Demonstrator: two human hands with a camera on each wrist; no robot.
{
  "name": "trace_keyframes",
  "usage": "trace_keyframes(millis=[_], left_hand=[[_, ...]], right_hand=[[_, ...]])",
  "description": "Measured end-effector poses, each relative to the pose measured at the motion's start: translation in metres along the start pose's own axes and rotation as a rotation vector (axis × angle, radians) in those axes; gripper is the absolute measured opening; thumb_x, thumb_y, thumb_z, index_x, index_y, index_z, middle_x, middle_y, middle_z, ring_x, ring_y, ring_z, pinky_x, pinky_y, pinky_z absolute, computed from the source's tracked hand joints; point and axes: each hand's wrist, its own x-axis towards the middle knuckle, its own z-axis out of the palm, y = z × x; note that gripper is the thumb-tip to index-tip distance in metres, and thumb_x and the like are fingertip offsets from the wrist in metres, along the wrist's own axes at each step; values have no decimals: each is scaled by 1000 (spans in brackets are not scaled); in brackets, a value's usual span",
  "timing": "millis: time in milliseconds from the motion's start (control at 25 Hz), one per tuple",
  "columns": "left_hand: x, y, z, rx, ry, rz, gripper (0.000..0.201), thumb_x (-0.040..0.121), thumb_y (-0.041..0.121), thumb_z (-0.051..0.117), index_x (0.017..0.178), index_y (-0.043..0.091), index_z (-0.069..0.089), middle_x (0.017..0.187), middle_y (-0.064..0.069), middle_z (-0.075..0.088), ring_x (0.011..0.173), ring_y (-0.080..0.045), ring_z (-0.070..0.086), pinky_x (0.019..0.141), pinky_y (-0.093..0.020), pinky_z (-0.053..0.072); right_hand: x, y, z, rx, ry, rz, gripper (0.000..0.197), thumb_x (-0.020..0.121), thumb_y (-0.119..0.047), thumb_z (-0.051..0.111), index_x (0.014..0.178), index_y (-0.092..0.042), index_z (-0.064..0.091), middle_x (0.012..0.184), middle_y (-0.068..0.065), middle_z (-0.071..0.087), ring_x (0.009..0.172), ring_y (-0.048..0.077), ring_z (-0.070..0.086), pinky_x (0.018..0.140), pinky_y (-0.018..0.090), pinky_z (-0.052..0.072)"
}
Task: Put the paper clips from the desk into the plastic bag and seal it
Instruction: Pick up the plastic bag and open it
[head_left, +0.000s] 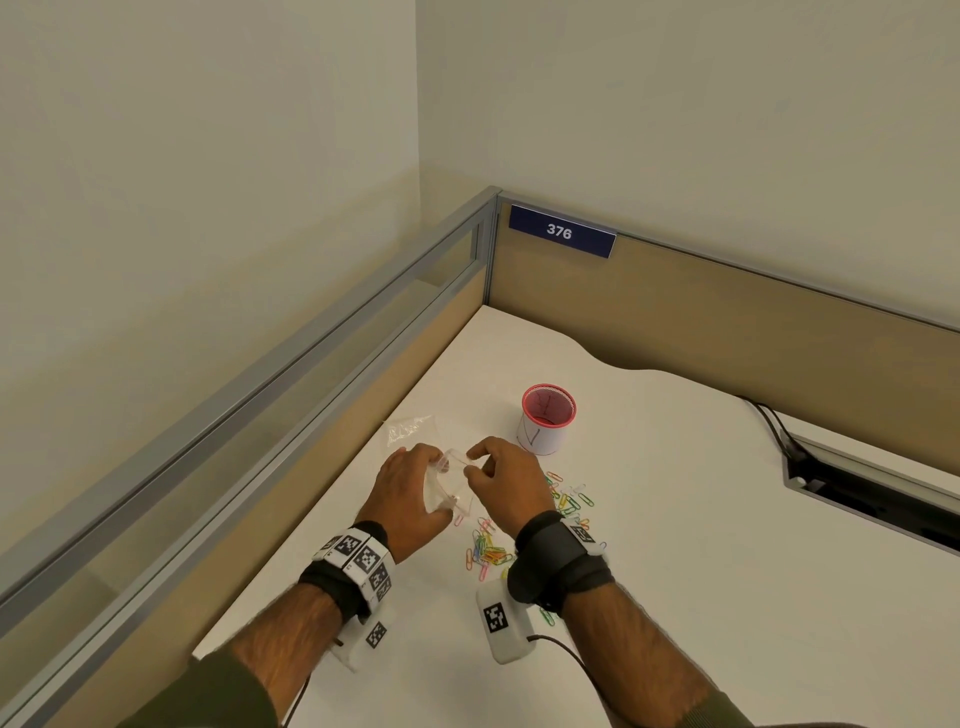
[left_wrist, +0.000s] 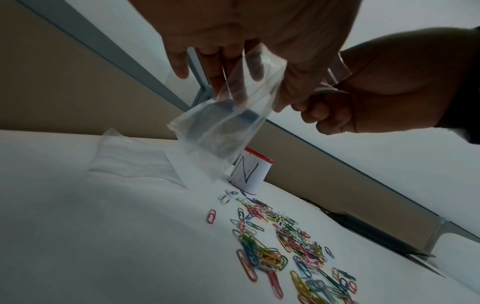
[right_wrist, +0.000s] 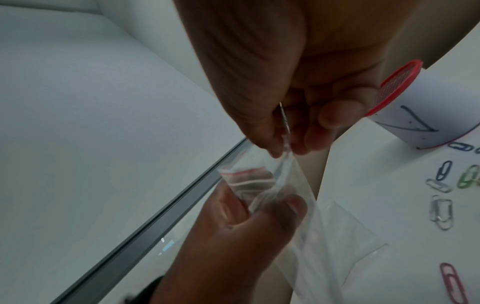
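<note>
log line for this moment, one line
phase: opening bag | left hand: holds plastic bag | right hand: pinches bag mouth | paper clips: loose on desk | bag: empty, unsealed

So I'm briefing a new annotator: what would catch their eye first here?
Probably the two hands mid-desk: the left hand and right hand each pinch the clear plastic bag above the white desk. Next, the scattered colourful paper clips under the right hand, and the red-rimmed cup just behind them.
</note>
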Motion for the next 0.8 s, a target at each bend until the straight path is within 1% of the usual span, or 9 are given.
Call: trace_keyframes(millis=[80,200,280,400,480,560,680,720,800], left_hand=[[2,-3,1,0,-1,-19,53,81,27,81,124,22,49,123,1,57,120,-21,52,103,-36,47],[5,-4,-1,1,15,-57,53,82,24,82,124,21,50,117,4,55,115,-19,51,98,-34,48],[6,-4,0,15,18,-46,53,79,19,83,122,18,51,111,5,54,113,-21,54,98,-39,52],[11,-2,4,37,-8,-38,51,78,19,81,120,19,53,108,9,55,111,-21,57,100,-39,52],[14,-2,7,60,-32,-39,47,77,22,81,113,26,51,102,15,55,106,-18,59,99,-37,53],[16,-3,10,58,-44,-38,48,76,25,83,106,30,47,93,21,52,98,-15,60,93,-34,54],[17,-3,13,53,-49,-26,47,76,22,82,103,30,44,91,14,53,88,-12,60,82,-28,52],[20,-9,16,24,-56,-31,50,74,25,84,102,31,43,90,12,55,84,-12,60,79,-30,53],[34,-37,32,-13,-62,10,66,60,39,89,103,40,39,89,8,59,80,-14,64,74,-40,60]], right_hand=[[-4,-6,-3,16,46,-39,22,90,-36,58,107,-23,62,88,-6,60,74,8,55,72,27,52],[-10,-18,-10,31,71,-171,29,89,-49,57,97,-22,67,92,-6,62,80,7,57,72,24,51],[-12,-23,-11,-58,-46,-211,35,86,-52,58,97,-22,70,97,-5,66,86,10,59,77,28,50],[-11,-25,0,-224,-224,-218,27,92,-36,55,106,-18,69,109,2,69,95,21,63,89,40,50],[-11,-23,6,-204,-260,-224,25,97,-27,47,103,-13,67,101,8,70,88,25,64,85,42,52],[-13,-23,6,-144,-268,-228,26,99,-26,40,100,-12,62,95,9,69,83,25,63,80,40,53],[-13,-24,1,-71,-323,-186,31,98,-32,41,110,-13,61,103,7,68,85,19,60,78,33,50],[-13,-25,0,-87,-346,-181,33,96,-35,44,112,-13,62,105,6,67,86,18,60,78,32,49],[-14,-27,-3,-125,-391,-197,34,93,-38,49,106,-11,66,104,7,66,89,21,61,78,33,50]])
